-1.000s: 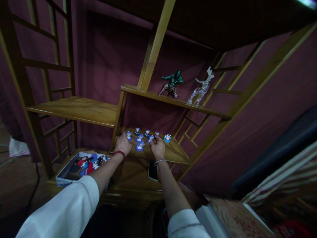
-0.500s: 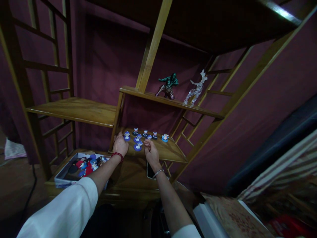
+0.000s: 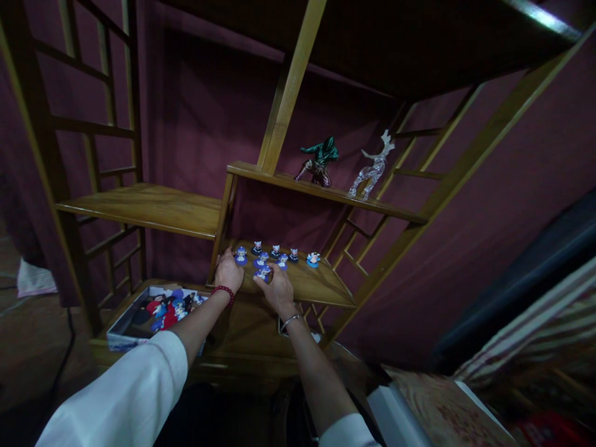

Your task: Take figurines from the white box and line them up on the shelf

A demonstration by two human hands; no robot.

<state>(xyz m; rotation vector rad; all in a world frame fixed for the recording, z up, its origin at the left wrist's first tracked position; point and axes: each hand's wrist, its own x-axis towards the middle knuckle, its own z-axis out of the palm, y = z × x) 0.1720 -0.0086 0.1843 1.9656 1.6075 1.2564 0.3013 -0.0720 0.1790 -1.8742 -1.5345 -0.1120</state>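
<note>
Small cartoon figurines on round bases stand on the low wooden shelf [image 3: 321, 287]. My right hand [image 3: 280, 290] has thumb and forefinger around the front purple-and-white figurine [image 3: 262, 274], which stays on the shelf. Just behind it are a second purple figurine [image 3: 261, 259] and a third purple figurine [image 3: 282, 261]. My left hand [image 3: 228, 272] rests at the shelf's left end, fingers partly hidden and looking loosely extended, close beside the leftmost purple figurine [image 3: 241, 255]. Along the back runs a row of dark-based figurines [image 3: 275, 251], with a blue-based figurine [image 3: 313, 259] at the right.
A box [image 3: 121, 343] of jumbled figurines sits at lower left. On the upper shelf are a green-and-bronze statuette [image 3: 320, 162] and a clear deer figure [image 3: 373, 167]. Wooden posts [image 3: 222, 226] flank the shelf. A phone-like dark object [image 3: 282, 328] lies partly behind my right wrist.
My right hand has moved left and forward from beside the right purple figurine to the front one, closing its fingers around it. My left hand has barely moved.
</note>
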